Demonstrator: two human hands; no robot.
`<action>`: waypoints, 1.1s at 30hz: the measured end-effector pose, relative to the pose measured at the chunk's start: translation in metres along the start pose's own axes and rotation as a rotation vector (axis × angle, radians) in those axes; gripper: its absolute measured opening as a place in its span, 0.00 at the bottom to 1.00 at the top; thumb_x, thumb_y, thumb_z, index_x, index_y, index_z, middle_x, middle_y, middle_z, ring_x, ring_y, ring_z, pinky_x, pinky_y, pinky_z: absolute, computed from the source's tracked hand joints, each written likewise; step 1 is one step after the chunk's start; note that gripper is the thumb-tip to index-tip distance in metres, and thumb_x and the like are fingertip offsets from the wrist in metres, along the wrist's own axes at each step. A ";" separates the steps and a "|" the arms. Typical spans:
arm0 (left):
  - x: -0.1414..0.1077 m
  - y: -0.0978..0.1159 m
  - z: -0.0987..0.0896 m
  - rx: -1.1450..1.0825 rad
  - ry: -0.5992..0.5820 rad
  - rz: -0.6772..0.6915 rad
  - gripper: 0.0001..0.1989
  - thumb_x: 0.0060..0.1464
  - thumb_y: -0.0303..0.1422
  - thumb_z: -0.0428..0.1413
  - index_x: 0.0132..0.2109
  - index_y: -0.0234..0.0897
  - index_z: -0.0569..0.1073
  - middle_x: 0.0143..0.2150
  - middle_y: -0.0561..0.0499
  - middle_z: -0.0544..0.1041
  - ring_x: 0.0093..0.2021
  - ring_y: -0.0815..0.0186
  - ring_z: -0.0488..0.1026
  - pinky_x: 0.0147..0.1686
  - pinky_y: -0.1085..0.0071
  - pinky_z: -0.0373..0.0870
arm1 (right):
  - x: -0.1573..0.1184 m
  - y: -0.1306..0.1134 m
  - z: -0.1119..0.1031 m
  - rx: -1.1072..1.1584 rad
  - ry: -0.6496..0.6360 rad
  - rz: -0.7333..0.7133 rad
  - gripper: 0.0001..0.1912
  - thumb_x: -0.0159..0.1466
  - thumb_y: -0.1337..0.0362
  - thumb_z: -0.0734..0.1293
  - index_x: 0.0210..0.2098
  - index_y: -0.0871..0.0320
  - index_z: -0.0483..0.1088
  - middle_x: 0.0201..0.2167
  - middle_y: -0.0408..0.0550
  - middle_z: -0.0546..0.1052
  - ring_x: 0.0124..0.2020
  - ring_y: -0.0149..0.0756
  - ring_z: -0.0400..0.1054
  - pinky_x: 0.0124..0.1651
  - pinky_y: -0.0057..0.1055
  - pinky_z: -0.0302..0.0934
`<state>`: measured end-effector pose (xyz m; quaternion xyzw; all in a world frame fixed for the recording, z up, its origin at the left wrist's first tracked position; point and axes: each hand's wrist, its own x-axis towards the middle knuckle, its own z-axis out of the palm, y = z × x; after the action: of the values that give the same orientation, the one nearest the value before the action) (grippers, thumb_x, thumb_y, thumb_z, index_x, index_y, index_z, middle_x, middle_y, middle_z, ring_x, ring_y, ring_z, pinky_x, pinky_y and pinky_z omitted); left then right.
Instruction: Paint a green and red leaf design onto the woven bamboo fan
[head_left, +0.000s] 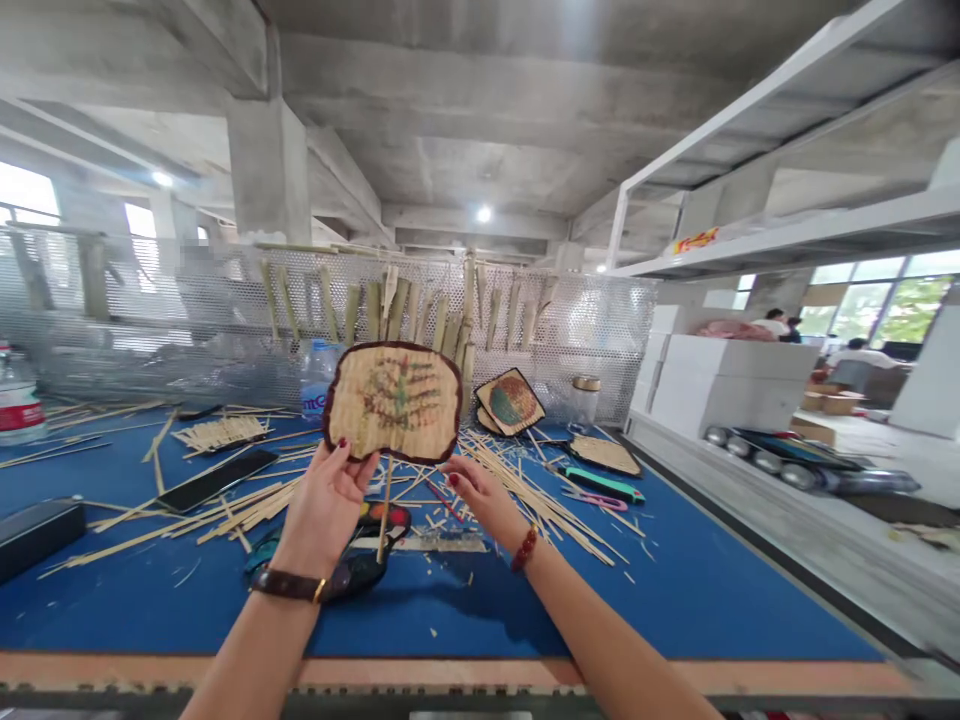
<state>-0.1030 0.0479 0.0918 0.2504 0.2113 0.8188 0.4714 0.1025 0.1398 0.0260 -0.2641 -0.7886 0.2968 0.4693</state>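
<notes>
A hand fan [394, 403] of pale woven strips stands upright before me, with a dark brown rim and a leaf-like pattern in red and green. My left hand [324, 503] grips its lower left edge, thumb in front. From the bottom of the fan a thin stick handle hangs down over the table. My right hand [484, 500] is just below the lower right rim, fingers stretched out; whether the tips touch the rim I cannot tell. Behind and below lie a paint palette [394, 517] with coloured wells and a clear ruler-like strip [442, 544].
Thin bamboo strips [551, 495] litter the blue table [600, 610]. To the right are a teal cutter [604, 484], pink-handled scissors [596, 499] and other woven panels [511, 402]. A phone [217, 480] and a black case [37, 535] lie left. White boxes [720, 385] stand beyond.
</notes>
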 end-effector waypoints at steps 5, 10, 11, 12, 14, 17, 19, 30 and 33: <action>-0.004 -0.045 0.019 0.040 -0.091 -0.080 0.10 0.57 0.23 0.54 0.42 0.40 0.76 0.46 0.52 0.81 0.37 0.71 0.78 0.38 0.72 0.77 | 0.002 -0.010 -0.008 0.354 0.020 0.103 0.28 0.63 0.40 0.62 0.34 0.60 0.75 0.24 0.47 0.76 0.22 0.30 0.65 0.27 0.29 0.60; -0.008 -0.076 0.025 0.153 -0.186 -0.220 0.09 0.48 0.30 0.65 0.38 0.35 0.77 0.41 0.48 0.82 0.41 0.65 0.79 0.40 0.72 0.75 | 0.000 -0.015 -0.016 0.395 0.138 0.132 0.28 0.59 0.38 0.64 0.28 0.59 0.74 0.22 0.46 0.74 0.21 0.30 0.64 0.27 0.29 0.60; -0.009 -0.082 0.026 0.161 -0.194 -0.237 0.11 0.46 0.31 0.67 0.37 0.34 0.77 0.39 0.47 0.82 0.40 0.65 0.79 0.40 0.72 0.74 | 0.000 -0.014 -0.017 0.387 0.142 0.126 0.28 0.59 0.37 0.65 0.27 0.59 0.73 0.21 0.46 0.74 0.21 0.30 0.64 0.27 0.29 0.60; -0.009 -0.087 0.027 0.162 -0.195 -0.242 0.12 0.43 0.31 0.68 0.36 0.33 0.77 0.37 0.47 0.82 0.38 0.65 0.79 0.39 0.72 0.74 | 0.001 -0.013 -0.018 0.375 0.144 0.119 0.29 0.58 0.37 0.65 0.25 0.58 0.72 0.20 0.46 0.74 0.20 0.30 0.64 0.27 0.29 0.60; -0.009 -0.095 0.027 0.158 -0.185 -0.244 0.13 0.41 0.32 0.69 0.35 0.33 0.78 0.34 0.49 0.82 0.36 0.67 0.79 0.39 0.73 0.73 | 0.002 -0.009 -0.019 0.352 0.143 0.112 0.30 0.57 0.36 0.65 0.23 0.58 0.70 0.19 0.46 0.73 0.20 0.30 0.63 0.26 0.29 0.59; -0.007 -0.102 0.024 0.145 -0.164 -0.265 0.14 0.40 0.32 0.70 0.35 0.35 0.78 0.35 0.51 0.83 0.37 0.66 0.79 0.39 0.73 0.73 | 0.003 -0.004 -0.022 0.326 0.123 0.108 0.31 0.57 0.35 0.63 0.21 0.59 0.70 0.18 0.46 0.73 0.20 0.30 0.64 0.27 0.29 0.60; -0.005 -0.104 0.020 0.133 -0.165 -0.292 0.12 0.42 0.33 0.68 0.35 0.35 0.78 0.35 0.49 0.83 0.39 0.64 0.79 0.41 0.70 0.74 | 0.002 -0.002 -0.024 0.314 0.106 0.108 0.31 0.58 0.35 0.63 0.22 0.59 0.70 0.18 0.45 0.73 0.21 0.30 0.64 0.28 0.29 0.60; -0.002 -0.109 0.014 0.083 -0.097 -0.317 0.07 0.46 0.27 0.65 0.36 0.34 0.78 0.33 0.50 0.82 0.32 0.68 0.79 0.34 0.74 0.74 | -0.001 -0.001 -0.028 0.309 0.003 0.127 0.27 0.60 0.38 0.64 0.27 0.58 0.70 0.21 0.46 0.74 0.22 0.31 0.66 0.29 0.30 0.62; -0.003 -0.109 0.013 0.072 -0.075 -0.326 0.05 0.47 0.26 0.64 0.35 0.34 0.77 0.33 0.50 0.82 0.32 0.68 0.79 0.34 0.73 0.75 | 0.000 0.002 -0.031 0.311 -0.022 0.138 0.27 0.60 0.39 0.64 0.27 0.58 0.70 0.22 0.46 0.74 0.23 0.31 0.66 0.30 0.30 0.62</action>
<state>-0.0212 0.0971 0.0385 0.2599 0.2607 0.7134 0.5963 0.1307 0.1476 0.0363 -0.2382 -0.7184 0.4497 0.4742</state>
